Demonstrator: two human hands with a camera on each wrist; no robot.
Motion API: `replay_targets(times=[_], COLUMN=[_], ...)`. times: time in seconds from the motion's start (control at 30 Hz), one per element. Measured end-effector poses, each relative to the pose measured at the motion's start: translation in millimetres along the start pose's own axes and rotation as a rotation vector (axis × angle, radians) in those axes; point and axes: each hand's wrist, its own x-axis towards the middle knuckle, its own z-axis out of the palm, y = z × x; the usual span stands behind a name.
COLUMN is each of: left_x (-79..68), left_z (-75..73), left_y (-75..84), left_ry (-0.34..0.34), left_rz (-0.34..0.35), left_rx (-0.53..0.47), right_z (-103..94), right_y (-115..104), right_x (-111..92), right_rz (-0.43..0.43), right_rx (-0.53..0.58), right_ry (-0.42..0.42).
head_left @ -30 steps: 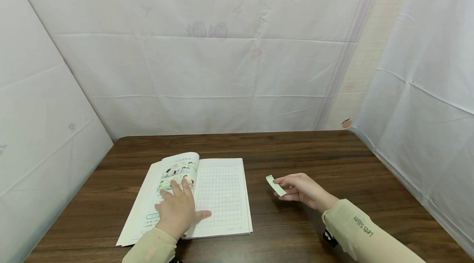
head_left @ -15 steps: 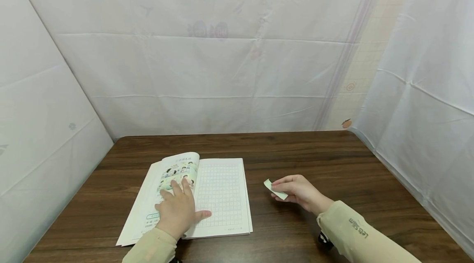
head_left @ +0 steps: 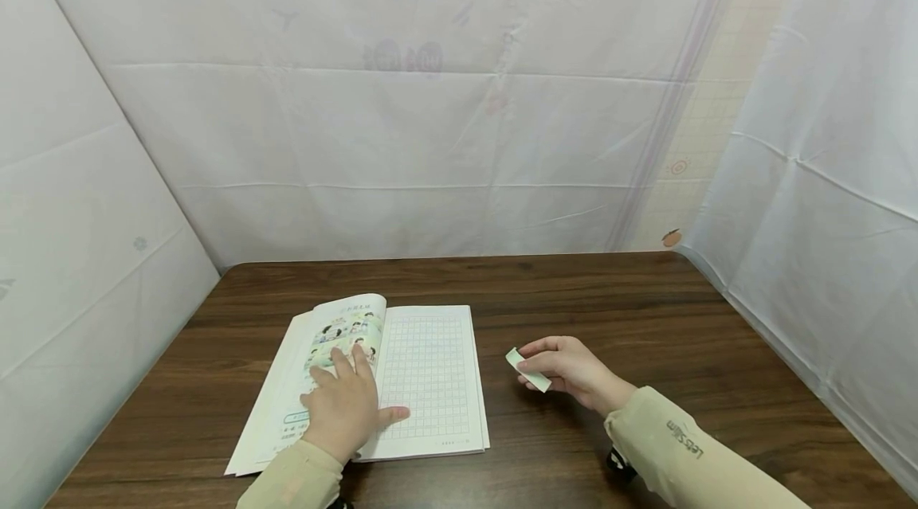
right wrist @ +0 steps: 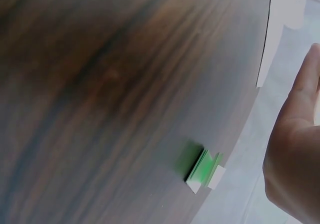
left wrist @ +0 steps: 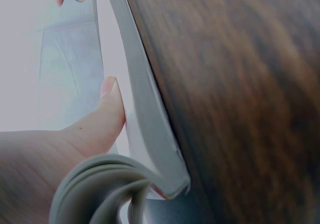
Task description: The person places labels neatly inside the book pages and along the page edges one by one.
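An open workbook (head_left: 430,373) lies on the dark wooden table, with a picture page at left and a grid page at right. My left hand (head_left: 340,405) rests across it with spread fingers, the thumb on the grid page. Curled page edges (left wrist: 95,179) show beneath that hand in the left wrist view. To the right of the book, my right hand (head_left: 577,373) pinches a short pale green paper strip (head_left: 529,371) between thumb and fingers, over the table. In the right wrist view, a small green piece with white ends (right wrist: 202,170) shows low against the wood, apart from the visible hand.
White printed sheets (head_left: 430,135) hang behind the table and along both sides. Wooden tabletop (head_left: 574,286) surrounds the book and extends to the far edge. Loose-looking lower pages (head_left: 261,421) stick out at the book's left side.
My right hand has drifted a little left toward the book with the paper strip, which has tilted slightly. The left hand and the workbook have stayed in place.
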Motion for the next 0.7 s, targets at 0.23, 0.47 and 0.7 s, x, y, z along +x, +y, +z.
replay_targets(times=[0.23,0.47,0.7], left_x=[-0.3,-0.7,-0.9], left_z=[0.1,0.9,2.5], left_y=[0.3,0.5,-0.1], left_ry=[0.008,0.02,0.046], left_rz=[0.002,0.005,0.012], left_rx=[0.0,0.004,0.016], right_z=[3.6,8.7,11.8], right_y=[-1,-1,-1], right_x=[3,4,5], right_rz=[0.011,0.03,0.036], right_rx=[0.011,0.043,0.028], right_ry=[0.0,0.005,-0.011])
